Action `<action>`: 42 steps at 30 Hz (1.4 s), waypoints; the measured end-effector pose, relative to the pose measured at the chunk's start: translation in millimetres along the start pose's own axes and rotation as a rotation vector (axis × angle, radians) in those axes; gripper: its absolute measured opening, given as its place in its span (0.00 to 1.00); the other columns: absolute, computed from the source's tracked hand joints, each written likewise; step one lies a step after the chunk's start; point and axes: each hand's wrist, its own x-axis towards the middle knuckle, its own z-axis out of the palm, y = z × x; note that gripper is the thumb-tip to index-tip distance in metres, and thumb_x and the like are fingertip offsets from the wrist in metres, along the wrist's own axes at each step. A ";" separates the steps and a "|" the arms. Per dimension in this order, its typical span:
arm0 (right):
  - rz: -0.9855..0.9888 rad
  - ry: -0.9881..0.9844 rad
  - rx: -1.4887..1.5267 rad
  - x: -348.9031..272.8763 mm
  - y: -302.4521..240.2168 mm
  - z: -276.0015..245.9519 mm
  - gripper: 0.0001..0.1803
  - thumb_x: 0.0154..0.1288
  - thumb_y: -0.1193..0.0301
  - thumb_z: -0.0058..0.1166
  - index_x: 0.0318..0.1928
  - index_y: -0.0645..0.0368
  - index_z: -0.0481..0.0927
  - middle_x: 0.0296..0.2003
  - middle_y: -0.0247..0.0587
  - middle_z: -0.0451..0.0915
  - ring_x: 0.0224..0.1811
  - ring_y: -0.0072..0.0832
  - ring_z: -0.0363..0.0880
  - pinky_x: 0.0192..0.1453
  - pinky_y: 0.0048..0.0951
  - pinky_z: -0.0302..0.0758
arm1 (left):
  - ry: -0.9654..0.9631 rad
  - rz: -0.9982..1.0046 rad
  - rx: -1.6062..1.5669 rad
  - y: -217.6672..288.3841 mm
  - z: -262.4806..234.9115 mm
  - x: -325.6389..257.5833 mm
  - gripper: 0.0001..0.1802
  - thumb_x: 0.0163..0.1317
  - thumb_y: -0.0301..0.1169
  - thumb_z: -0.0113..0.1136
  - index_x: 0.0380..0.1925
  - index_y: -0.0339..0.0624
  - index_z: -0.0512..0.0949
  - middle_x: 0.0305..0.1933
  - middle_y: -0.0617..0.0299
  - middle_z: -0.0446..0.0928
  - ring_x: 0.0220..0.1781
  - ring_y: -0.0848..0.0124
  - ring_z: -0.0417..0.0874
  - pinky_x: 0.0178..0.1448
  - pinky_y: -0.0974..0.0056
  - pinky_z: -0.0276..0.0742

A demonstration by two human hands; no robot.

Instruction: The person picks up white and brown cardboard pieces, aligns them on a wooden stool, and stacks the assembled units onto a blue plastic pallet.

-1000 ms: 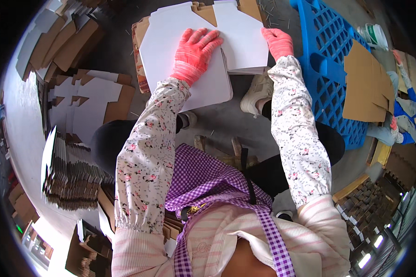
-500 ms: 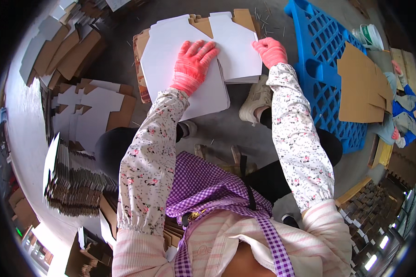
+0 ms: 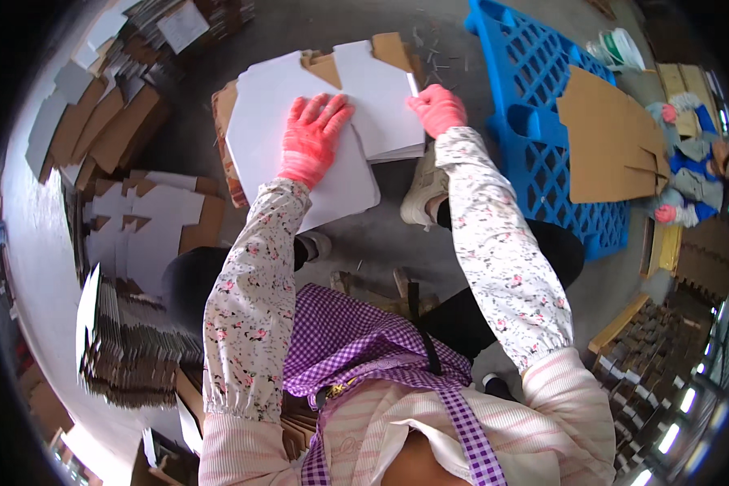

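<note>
In front of me lies a stack of die-cut cardboard sheets [image 3: 259, 121], white on top and brown beneath. My left hand [image 3: 311, 139], in a pink-red knit glove, rests on the white surface with fingers stretched out. At the stack's right side, my right hand [image 3: 439, 110], gloved alike, is closed at the edge of the white top sheet [image 3: 377, 113] and pinches it. A thin white strip of that edge shows just above the fingers, which hide the rest. Floral sleeve covers [image 3: 255, 300] run up both forearms.
A blue plastic pallet [image 3: 535, 121] bearing a brown cardboard sheet [image 3: 611, 138] stands on the right. A white bucket [image 3: 620, 50] is behind it. Cut cardboard stacks [image 3: 138, 356] line the left. Another person [image 3: 692, 162] works at the far right. Thin scraps lie on the floor.
The whole view has shifted, so the stack and both hands appear slightly lower and further left. Both hands keep their places on the cardboard. The person at the far right has changed posture.
</note>
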 end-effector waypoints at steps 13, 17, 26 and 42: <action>0.364 0.388 -0.767 -84.7 136.6 -165.5 0.47 0.45 0.48 0.61 0.62 0.55 0.57 0.65 0.47 0.52 0.66 0.49 0.52 0.63 0.54 0.55 | 0.007 -0.014 -0.010 -5.3 2.4 0.1 0.21 0.54 0.26 0.47 0.50 0.48 0.72 0.60 0.63 0.68 0.61 0.60 0.66 0.66 0.51 0.54; 0.352 0.136 -0.897 -96.2 182.9 -190.1 0.31 0.55 0.56 0.54 0.55 0.58 0.64 0.54 0.50 0.67 0.54 0.43 0.69 0.56 0.41 0.68 | 0.000 -0.013 -0.016 -2.8 10.9 -0.4 0.22 0.55 0.25 0.46 0.52 0.49 0.71 0.61 0.63 0.67 0.62 0.60 0.65 0.68 0.51 0.53; -0.143 0.631 -0.033 -159.8 -3.2 -358.2 0.18 0.66 0.72 0.45 0.54 0.67 0.69 0.49 0.44 0.75 0.47 0.26 0.75 0.50 0.25 0.72 | 0.079 -0.012 -0.111 -10.0 8.0 1.1 0.25 0.48 0.23 0.49 0.50 0.48 0.73 0.57 0.61 0.70 0.61 0.61 0.67 0.65 0.52 0.56; -0.245 0.061 0.594 -133.5 -68.2 48.8 0.26 0.62 0.69 0.50 0.61 0.56 0.63 0.43 0.49 0.78 0.42 0.36 0.78 0.50 0.32 0.71 | 0.332 -1.213 -1.085 -110.3 -0.1 -58.7 0.39 0.53 0.52 0.58 0.60 0.42 0.62 0.62 0.51 0.64 0.60 0.59 0.67 0.63 0.62 0.62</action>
